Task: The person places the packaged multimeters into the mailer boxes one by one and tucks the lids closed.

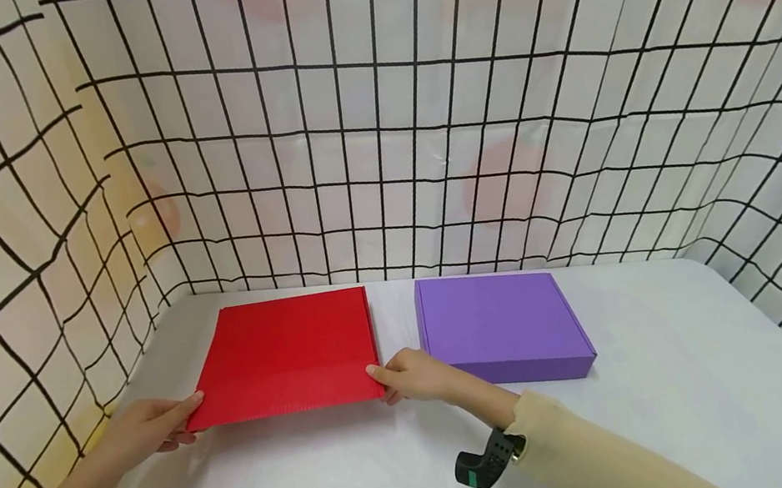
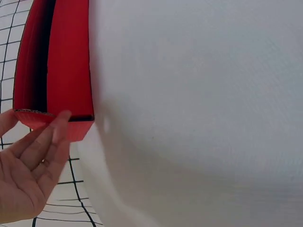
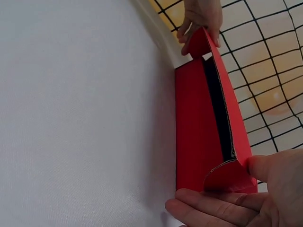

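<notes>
A red cardboard box (image 1: 293, 351) lies on the white table at left centre. Its lid (image 3: 230, 101) is raised a little at the front, and a dark gap shows above the front wall (image 2: 70, 56). At the front left corner, my left hand (image 1: 149, 428) pinches the lid, thumb on top and fingers below. My right hand (image 1: 414, 375) grips the front right corner in the same way. Below its thumb, a curved side flap (image 3: 229, 177) of the lid sticks out. The inside of the box is too dark to make out.
A closed purple box (image 1: 497, 321) sits to the right of the red one, partly behind my right forearm. Black grid netting (image 1: 381, 123) over pale sheeting rises at the back and both sides. A black band (image 1: 488, 461) circles my right wrist by the beige sleeve.
</notes>
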{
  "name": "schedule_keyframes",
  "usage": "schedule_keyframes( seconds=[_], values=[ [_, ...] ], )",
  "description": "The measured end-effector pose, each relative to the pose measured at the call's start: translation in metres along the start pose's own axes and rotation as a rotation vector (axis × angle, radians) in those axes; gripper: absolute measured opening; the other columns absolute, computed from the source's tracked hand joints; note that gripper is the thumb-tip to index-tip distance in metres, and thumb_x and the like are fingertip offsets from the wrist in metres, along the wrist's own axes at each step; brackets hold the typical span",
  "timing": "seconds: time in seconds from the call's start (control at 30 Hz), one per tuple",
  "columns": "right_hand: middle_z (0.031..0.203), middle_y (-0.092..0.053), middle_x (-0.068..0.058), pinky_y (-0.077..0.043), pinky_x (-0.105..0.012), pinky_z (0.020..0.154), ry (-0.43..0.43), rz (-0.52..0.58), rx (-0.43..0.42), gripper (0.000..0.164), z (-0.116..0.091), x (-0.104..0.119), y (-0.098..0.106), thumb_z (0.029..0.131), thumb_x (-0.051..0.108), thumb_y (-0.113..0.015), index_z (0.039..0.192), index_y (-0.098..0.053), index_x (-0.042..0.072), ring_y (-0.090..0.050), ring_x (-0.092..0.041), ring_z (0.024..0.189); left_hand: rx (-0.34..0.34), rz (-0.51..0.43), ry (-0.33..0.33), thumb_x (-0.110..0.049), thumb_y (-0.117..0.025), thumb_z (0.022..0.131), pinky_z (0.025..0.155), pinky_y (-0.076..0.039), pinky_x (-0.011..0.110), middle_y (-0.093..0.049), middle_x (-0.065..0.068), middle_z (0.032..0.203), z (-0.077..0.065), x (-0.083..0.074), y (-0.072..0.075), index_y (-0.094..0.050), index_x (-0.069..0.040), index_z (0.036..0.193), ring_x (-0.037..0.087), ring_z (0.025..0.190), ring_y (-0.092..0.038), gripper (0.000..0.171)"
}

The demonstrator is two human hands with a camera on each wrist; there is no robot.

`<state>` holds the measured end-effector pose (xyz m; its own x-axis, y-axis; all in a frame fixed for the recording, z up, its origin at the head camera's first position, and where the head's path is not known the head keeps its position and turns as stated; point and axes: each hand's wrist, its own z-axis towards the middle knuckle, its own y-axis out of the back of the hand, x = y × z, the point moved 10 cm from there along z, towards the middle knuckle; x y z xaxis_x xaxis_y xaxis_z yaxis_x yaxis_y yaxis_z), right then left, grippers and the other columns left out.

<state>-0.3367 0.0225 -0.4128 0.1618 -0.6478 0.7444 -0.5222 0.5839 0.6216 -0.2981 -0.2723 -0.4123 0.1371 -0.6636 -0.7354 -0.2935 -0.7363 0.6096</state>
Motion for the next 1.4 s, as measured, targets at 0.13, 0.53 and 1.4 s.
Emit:
schedule_keyframes(
  seconds=[0.13,0.53,1.4],
  values=[
    [0.083,-0.07,-0.015,-0.049,-0.046,0.085,0.004,0.002,0.006,0.043,0.0,0.001,-0.001,0.096,0.03,-0.047,0.099,-0.067,-0.007,-0.069,-0.026,0.079,-0.001,-0.112,0.062,-0.042,-0.047,0.094,0.069,-0.055,0.027,-0.07,0.008,0.083,0.0,0.008,-0.001,-0.065,0.009,0.105,0.018,0.074,-0.065,0.054],
    [0.084,-0.07,-0.016,-0.048,-0.045,0.085,0.029,-0.007,0.006,0.042,0.001,0.0,-0.001,0.096,0.03,-0.047,0.098,-0.066,-0.007,-0.069,-0.026,0.079,-0.037,-0.048,0.035,-0.041,-0.048,0.094,0.068,-0.055,0.027,-0.07,0.008,0.078,0.0,0.007,-0.001,-0.062,0.011,0.109,0.017,0.072,-0.065,0.056],
    [0.087,-0.069,-0.019,-0.055,-0.034,0.074,-0.134,0.429,0.098,0.039,0.001,-0.016,-0.013,0.094,0.026,-0.052,0.097,-0.065,-0.01,-0.067,-0.023,0.073,-0.12,0.104,0.004,-0.046,-0.048,0.093,0.065,-0.048,0.027,-0.067,0.002,0.074,-0.001,0.006,0.005,-0.071,-0.003,0.095,0.014,0.074,-0.061,0.05]
  ],
)
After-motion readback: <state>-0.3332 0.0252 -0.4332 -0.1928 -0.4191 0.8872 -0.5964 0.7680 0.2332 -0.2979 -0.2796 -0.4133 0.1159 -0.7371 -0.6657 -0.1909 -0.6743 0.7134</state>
